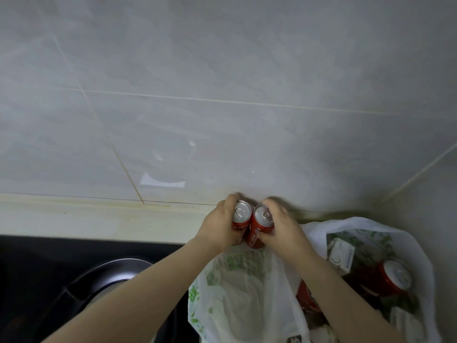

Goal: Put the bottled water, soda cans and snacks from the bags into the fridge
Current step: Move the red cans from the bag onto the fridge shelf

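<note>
My left hand [220, 225] grips a red soda can [241, 216], and my right hand [282, 225] grips a second red soda can [261, 225]. The two cans touch side by side, held above the white plastic bag [242, 288] with green print, close to the tiled wall. Inside the open bag at the right lie another red can [393, 276], a further red can [305, 297] partly hidden by my right forearm, and a white carton [342, 252]. No fridge is in view.
A grey tiled wall [222, 95] fills the upper view. A pale counter ledge [86, 219] runs below it. At lower left sits a dark stove top [37, 268] with a metal pan [118, 271]. The wall corner is at right.
</note>
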A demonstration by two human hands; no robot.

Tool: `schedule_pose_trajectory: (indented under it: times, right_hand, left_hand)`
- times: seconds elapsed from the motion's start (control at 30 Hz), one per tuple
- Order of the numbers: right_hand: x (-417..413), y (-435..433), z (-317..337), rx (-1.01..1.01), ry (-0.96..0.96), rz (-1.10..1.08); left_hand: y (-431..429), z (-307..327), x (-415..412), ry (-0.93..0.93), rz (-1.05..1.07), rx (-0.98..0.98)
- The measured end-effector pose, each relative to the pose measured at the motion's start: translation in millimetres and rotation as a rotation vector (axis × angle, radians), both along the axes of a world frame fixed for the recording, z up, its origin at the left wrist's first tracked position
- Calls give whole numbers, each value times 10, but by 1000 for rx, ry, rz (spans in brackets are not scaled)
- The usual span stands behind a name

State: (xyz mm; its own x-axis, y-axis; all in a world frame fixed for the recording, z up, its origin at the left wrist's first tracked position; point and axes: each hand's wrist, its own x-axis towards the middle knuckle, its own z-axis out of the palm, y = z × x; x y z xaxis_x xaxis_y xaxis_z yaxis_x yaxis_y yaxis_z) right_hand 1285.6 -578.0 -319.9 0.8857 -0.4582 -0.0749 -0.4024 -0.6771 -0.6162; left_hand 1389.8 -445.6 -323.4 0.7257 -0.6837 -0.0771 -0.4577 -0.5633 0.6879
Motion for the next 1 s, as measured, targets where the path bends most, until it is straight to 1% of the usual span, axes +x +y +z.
schedule_pose_trajectory:
  times: [0.2, 0.4, 0.5, 0.6, 0.73, 0.9, 1.0]
  right_hand:
    - [-166, 60, 126, 55, -93, -44]
    - [-389, 245, 445, 85, -153, -153]
    - [-465, 348, 637, 142, -193, -190]
    - [-541, 444, 819, 249, -281, -197]
    - [-612, 614, 1154, 283, -410, -193]
    - [-707, 826, 1770, 328, -610, -101]
    - [-783, 991, 2156, 358, -732, -30]
  left_hand:
    - [163, 74, -7, -36, -3, -5]
    - [461, 297, -156, -18, 41, -103]
    - [589, 495, -221, -7, 36, -152]
    - [734, 746, -283, 46, 51, -269]
    - [939, 1154, -332, 106, 37, -364]
    - [1223, 1774, -427, 91, 36, -490]
    - [1403, 2167, -520, 72, 80, -594]
